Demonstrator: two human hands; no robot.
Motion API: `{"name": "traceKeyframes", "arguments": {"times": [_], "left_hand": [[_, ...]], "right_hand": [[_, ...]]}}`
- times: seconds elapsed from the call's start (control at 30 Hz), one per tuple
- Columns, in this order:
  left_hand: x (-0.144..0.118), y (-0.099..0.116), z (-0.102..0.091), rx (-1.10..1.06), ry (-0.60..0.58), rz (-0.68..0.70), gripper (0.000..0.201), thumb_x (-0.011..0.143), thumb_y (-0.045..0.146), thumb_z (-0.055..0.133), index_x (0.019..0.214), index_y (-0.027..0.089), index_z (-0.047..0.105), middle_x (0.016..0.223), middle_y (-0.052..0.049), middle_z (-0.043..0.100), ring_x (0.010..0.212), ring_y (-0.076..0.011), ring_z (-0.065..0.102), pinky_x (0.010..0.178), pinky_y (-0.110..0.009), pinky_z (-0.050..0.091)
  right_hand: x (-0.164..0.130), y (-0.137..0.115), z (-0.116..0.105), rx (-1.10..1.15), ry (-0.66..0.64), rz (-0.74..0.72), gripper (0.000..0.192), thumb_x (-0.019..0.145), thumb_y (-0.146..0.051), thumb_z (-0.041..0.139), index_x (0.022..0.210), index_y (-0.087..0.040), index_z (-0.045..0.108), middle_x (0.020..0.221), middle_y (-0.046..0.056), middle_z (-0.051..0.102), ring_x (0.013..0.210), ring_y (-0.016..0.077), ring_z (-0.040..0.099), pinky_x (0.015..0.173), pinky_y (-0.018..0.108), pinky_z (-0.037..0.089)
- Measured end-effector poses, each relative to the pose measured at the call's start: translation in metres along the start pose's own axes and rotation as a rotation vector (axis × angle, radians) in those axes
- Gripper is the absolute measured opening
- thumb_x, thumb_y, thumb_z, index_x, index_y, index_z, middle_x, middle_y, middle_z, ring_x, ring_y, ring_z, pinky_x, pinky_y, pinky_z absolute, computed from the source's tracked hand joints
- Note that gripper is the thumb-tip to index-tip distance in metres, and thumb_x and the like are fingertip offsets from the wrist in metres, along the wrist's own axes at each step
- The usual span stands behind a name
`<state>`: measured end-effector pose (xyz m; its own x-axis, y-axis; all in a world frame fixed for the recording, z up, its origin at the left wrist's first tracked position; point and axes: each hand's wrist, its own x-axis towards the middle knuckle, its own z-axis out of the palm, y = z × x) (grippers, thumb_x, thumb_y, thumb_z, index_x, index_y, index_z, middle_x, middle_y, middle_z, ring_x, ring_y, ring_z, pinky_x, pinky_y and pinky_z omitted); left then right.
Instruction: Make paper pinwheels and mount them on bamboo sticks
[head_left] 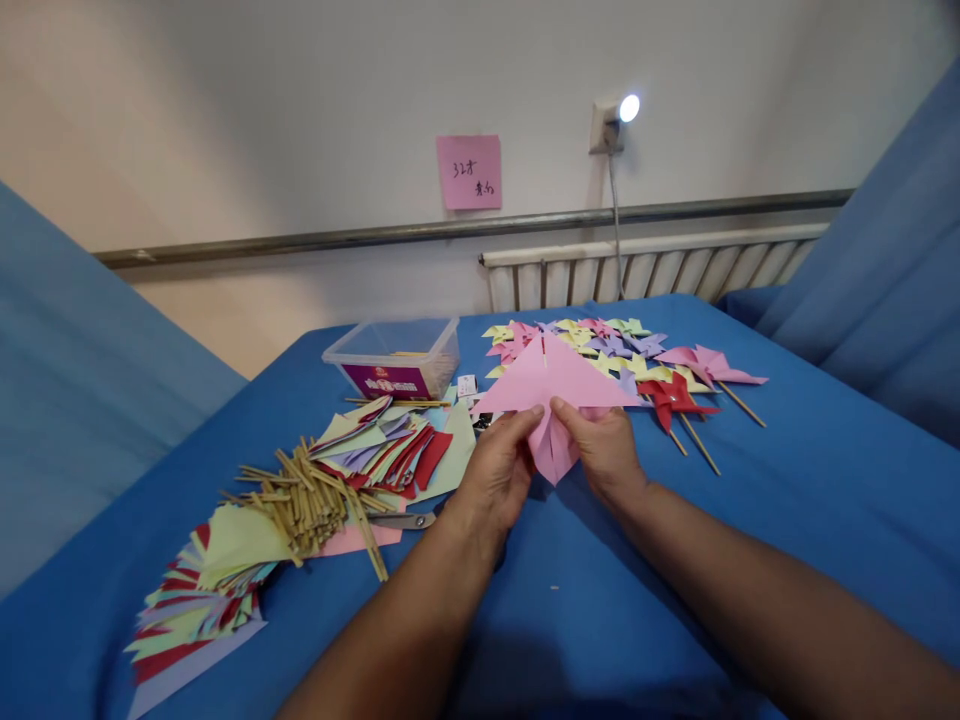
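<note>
Pink paper (pixel 559 385) between both hands

pink sheet (pixel 559 385): matt paper | sticks (pixel 315 495): wood | tub (pixel 394 355): clear plastic

Not much to report on the body tbh. We only see two forearms coming in from the bottom edge, both bare, no sleeves in view at all. Left hand (pixel 495 475) and right hand (pixel 604 450): no gloves, no rings we can spot, no watch or bracelet on either wrist afaict. Fingers are short-nailed on the ones facing us, no polish visible. Elbows and upper arms are cut off by the frame, so can't tell what's worn higher up.
</note>
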<state>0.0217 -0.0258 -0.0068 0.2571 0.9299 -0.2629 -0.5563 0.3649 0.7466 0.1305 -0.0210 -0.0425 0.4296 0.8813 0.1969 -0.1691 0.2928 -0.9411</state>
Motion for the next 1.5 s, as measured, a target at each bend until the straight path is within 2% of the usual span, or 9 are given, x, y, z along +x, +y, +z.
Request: {"name": "traceKeyframes", "arguments": {"times": [0.17,0.4,0.6,0.73,0.87,0.97,1.07,1.3,1.5], "left_hand": [[0.005,-0.002,-0.004,0.024,0.109,0.036,0.024,0.056,0.015,0.081,0.075,0.012,0.065,0.073,-0.005,0.069,0.066,-0.0162,0.064,0.069,-0.029,0.05],[0.005,-0.004,-0.002,0.025,0.086,0.052,0.026,0.053,0.013,0.081,0.073,0.009,0.066,0.068,-0.005,0.069,0.061,-0.0145,0.062,0.065,-0.027,0.049],[0.008,0.002,-0.006,0.068,0.121,0.133,0.019,0.057,0.015,0.079,0.071,0.012,0.066,0.065,-0.004,0.068,0.056,-0.015,0.062,0.061,-0.028,0.051],[0.012,0.018,-0.011,-0.015,0.16,0.151,0.019,0.061,0.01,0.074,0.078,0.013,0.067,0.074,-0.005,0.072,0.063,-0.0163,0.065,0.068,-0.03,0.054],[0.014,0.035,-0.013,-0.118,0.193,0.126,0.027,0.065,0.003,0.066,0.091,0.01,0.068,0.085,-0.009,0.074,0.07,-0.0197,0.069,0.076,-0.033,0.056],[0.013,0.042,-0.012,-0.139,0.184,0.108,0.033,0.068,0.002,0.062,0.1,0.009,0.066,0.085,-0.01,0.074,0.07,-0.0202,0.069,0.076,-0.034,0.057],[0.011,0.042,-0.011,-0.132,0.147,0.07,0.034,0.071,0.004,0.06,0.104,0.008,0.066,0.088,-0.012,0.074,0.071,-0.0212,0.07,0.076,-0.034,0.057],[0.008,0.034,-0.009,-0.112,0.083,0.071,0.031,0.067,0.004,0.064,0.098,0.009,0.068,0.09,-0.011,0.073,0.073,-0.0214,0.069,0.071,-0.032,0.055],[0.008,0.024,-0.009,-0.039,0.073,0.121,0.018,0.059,0.009,0.074,0.075,0.011,0.066,0.073,-0.006,0.07,0.066,-0.0167,0.064,0.066,-0.027,0.051]], "right_hand": [[-0.005,-0.007,0.004,-0.03,0.011,-0.061,0.03,0.069,-0.035,0.074,0.094,-0.017,0.072,0.103,0.007,0.074,0.099,0.0252,0.068,0.095,0.04,0.05],[-0.006,-0.005,0.004,-0.031,0.001,0.037,0.031,0.067,-0.037,0.076,0.089,-0.015,0.072,0.097,0.008,0.075,0.093,0.0269,0.069,0.089,0.041,0.053],[-0.008,-0.009,0.001,0.094,-0.168,0.056,0.031,0.073,-0.038,0.073,0.097,-0.018,0.068,0.105,0.007,0.072,0.1,0.0249,0.067,0.093,0.041,0.051],[-0.009,-0.007,-0.002,0.05,-0.205,-0.109,0.037,0.083,-0.035,0.062,0.116,-0.021,0.056,0.117,0.009,0.065,0.104,0.0222,0.063,0.091,0.04,0.051],[-0.01,-0.006,-0.008,-0.269,-0.114,-0.406,0.055,0.08,-0.025,0.06,0.132,-0.027,0.042,0.135,0.012,0.048,0.114,0.0243,0.055,0.09,0.043,0.05],[-0.009,-0.013,-0.012,-0.538,-0.204,-0.698,0.054,0.077,-0.016,0.061,0.127,-0.031,0.049,0.147,0.008,0.031,0.134,0.0301,0.035,0.103,0.052,0.039],[-0.008,-0.023,-0.016,-0.703,-0.339,-0.883,0.044,0.076,-0.011,0.061,0.114,-0.033,0.06,0.15,0.002,0.025,0.138,0.0327,0.028,0.11,0.057,0.028],[-0.003,-0.022,-0.019,-0.765,-0.399,-0.977,0.014,0.079,-0.023,0.068,0.091,-0.03,0.068,0.144,0.0,0.038,0.137,0.0352,0.028,0.108,0.057,0.029],[-0.008,-0.026,-0.016,-0.685,-0.338,-0.86,0.006,0.084,-0.03,0.065,0.082,-0.025,0.068,0.132,0.005,0.05,0.134,0.0313,0.034,0.109,0.054,0.03]]}}
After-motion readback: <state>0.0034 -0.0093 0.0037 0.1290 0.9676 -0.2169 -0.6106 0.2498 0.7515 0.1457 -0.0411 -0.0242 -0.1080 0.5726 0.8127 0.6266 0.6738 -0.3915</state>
